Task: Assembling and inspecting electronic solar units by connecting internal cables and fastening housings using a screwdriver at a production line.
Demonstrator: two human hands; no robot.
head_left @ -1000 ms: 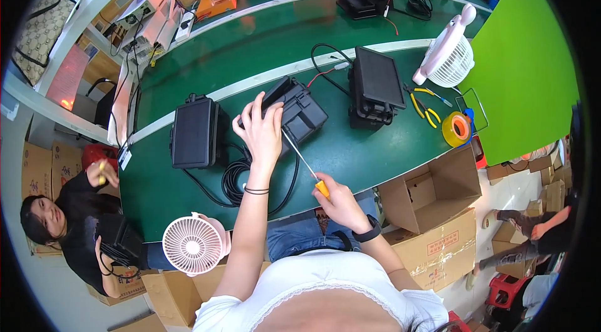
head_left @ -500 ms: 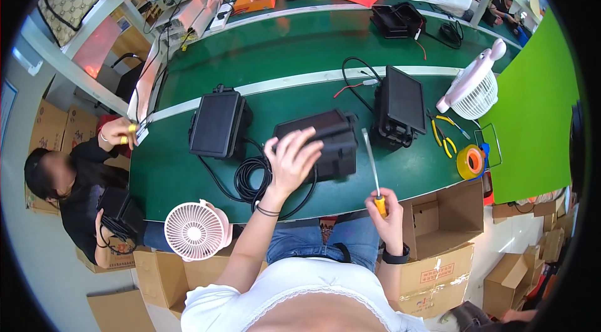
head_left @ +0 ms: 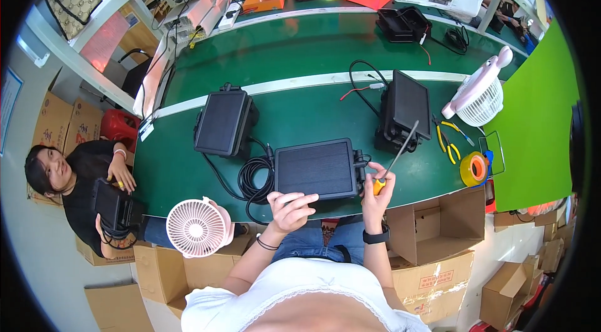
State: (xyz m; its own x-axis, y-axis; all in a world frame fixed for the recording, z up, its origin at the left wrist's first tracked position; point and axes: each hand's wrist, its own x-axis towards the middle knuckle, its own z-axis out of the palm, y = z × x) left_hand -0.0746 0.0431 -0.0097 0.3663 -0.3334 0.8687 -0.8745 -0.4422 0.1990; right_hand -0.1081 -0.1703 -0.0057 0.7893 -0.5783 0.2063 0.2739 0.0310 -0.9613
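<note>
The middle black box (head_left: 315,169), open a second ago, now seems closed, its latches too small to judge. The left hand (head_left: 290,212) has moved from over the box to its near edge. The right hand (head_left: 379,193) has reached the box's right end, its screwdriver (head_left: 379,186) now leaning rightward. Well left of the box, a co-worker's hand (head_left: 123,174) has lowered.

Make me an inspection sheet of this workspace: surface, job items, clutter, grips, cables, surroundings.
Surface: green bench top.
Job's things: center black box, dark panel facing up; yellow-handled screwdriver.
Clutter: left black box, right black box, yellow-handled pliers, yellow tape roll, pink-and-white fan at right.
Grips: left grip on the center box's near edge; right grip holds the screwdriver beside that box, contact with it unclear.
Cables: black coil left of the center box.
Surroundings: co-worker at left holding another black box; cardboard cartons beyond the near edge.
</note>
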